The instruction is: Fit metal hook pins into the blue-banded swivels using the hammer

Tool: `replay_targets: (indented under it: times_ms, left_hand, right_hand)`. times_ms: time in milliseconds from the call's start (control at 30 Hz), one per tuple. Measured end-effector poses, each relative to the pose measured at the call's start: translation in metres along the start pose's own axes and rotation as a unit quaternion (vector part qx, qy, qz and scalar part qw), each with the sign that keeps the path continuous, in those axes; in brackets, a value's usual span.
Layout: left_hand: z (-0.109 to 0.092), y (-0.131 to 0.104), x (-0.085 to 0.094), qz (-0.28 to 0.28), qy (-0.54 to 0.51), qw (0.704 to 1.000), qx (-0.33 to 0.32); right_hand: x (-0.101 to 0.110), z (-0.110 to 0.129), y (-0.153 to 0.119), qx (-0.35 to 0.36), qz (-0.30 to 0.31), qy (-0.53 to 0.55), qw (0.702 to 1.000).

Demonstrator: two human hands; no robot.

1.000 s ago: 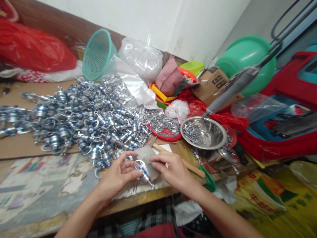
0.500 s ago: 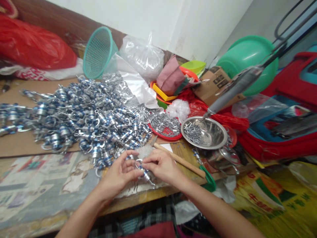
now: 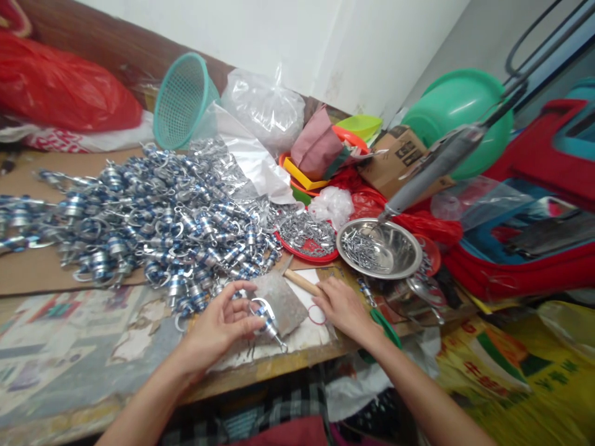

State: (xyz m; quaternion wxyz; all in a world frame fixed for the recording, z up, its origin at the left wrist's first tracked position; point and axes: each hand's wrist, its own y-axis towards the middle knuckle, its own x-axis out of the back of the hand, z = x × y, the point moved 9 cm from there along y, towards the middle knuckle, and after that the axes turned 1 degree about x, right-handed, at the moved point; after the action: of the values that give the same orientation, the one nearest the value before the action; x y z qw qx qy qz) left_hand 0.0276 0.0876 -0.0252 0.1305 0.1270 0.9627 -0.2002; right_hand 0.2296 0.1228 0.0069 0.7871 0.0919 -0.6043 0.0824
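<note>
My left hand [image 3: 227,316] is closed, thumb and fingers pinching a small silver metal fitting [image 3: 271,327] with blue bands, a curved hook at one end and a small ring at the other. The fitting is tilted over a flat grey metal plate [image 3: 292,303] near the table's front edge. Just right of the plate, my right hand [image 3: 341,306] is closed around the wooden handle of a hammer [image 3: 302,282]. Its head points towards the heap, and the handle's far end is hidden under my palm. A thin red ring [image 3: 317,314] lies beside my right fingers.
A large heap of similar fittings [image 3: 139,217] covers the table's left. Behind the hammer are a red tray [image 3: 316,258] of small metal pieces and a steel bowl [image 3: 404,251] of pins. A grey-handled tool [image 3: 432,164] slants above the bowl. A green basket [image 3: 179,102] leans at the back.
My right hand has left the fitting and moved right onto the hammer handle, uncovering the metal plate. My left hand still holds the fitting in nearly the same place.
</note>
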Motion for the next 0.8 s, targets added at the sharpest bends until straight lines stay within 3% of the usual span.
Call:
replay_targets:
  times_ms: [100, 167, 267, 333, 467, 633, 733, 800]
  left_hand:
    - [-0.001, -0.001, 0.0, -0.004, 0.003, 1.0, 0.001]
    - [-0.002, -0.002, 0.0, -0.008, 0.001, 1.0, 0.001]
    - [-0.004, -0.003, -0.003, -0.004, -0.007, 1.0, 0.001]
    - [-0.006, -0.003, -0.005, 0.004, -0.013, 1.0, -0.001]
    - [-0.009, -0.003, -0.003, -0.006, -0.006, 1.0, -0.006]
    - [-0.007, -0.001, -0.006, 0.006, -0.011, 1.0, -0.015]
    - [-0.007, -0.002, -0.009, 0.004, -0.013, 1.0, -0.013]
    - [-0.016, -0.009, 0.0, -0.009, -0.008, 1.0, -0.025]
  right_hand:
    - [0.006, 0.0, -0.007, -0.013, -0.009, 0.012, 1.0]
    - [0.024, 0.009, -0.016, -0.005, -0.046, 0.038, 0.998]
    - [0.059, 0.035, -0.04, 0.087, -0.134, 0.105, 0.982]
    - [0.07, 0.053, -0.058, 0.153, -0.162, 0.111, 0.968]
    - [0.05, 0.067, -0.076, 0.176, -0.09, 0.028, 0.98]
    - [0.046, 0.067, -0.086, 0.157, -0.121, 0.045, 0.979]
    - [0.034, 0.056, -0.081, 0.12, -0.083, 0.094, 0.985]
    - [0.031, 0.038, -0.072, 0.079, -0.094, 0.137, 0.983]
